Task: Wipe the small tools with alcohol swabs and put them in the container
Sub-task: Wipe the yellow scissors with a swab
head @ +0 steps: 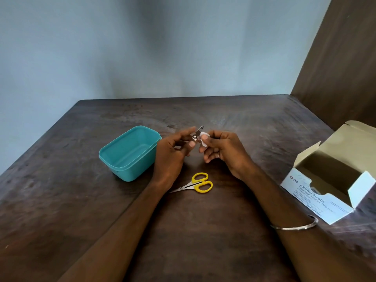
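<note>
I had both hands raised over the desk [203, 231], close together. My left hand [173, 151] pinched a small metal clipper [197, 134] between thumb and fingers, its lever tilted up and away from me. My right hand [221, 149] had its grip closed on a white swab [204, 139], fingers curled round it, pressing it against the clipper's right side so the two touched. A ring showed on one right finger and a thin metal bangle [295, 224] sat on that forearm.

Just left of my left hand stood the teal container [130, 153], open on top, with nothing I could see inside. Below both hands, nearer to me, the yellow-handled scissors [195, 185] lay flat on the desk, blades closed and pointing left. Well off to the right of my right hand sat the swab box [325, 180], flaps open, its printed face reading alcohol swabs. I could not tell what was in it.
</note>
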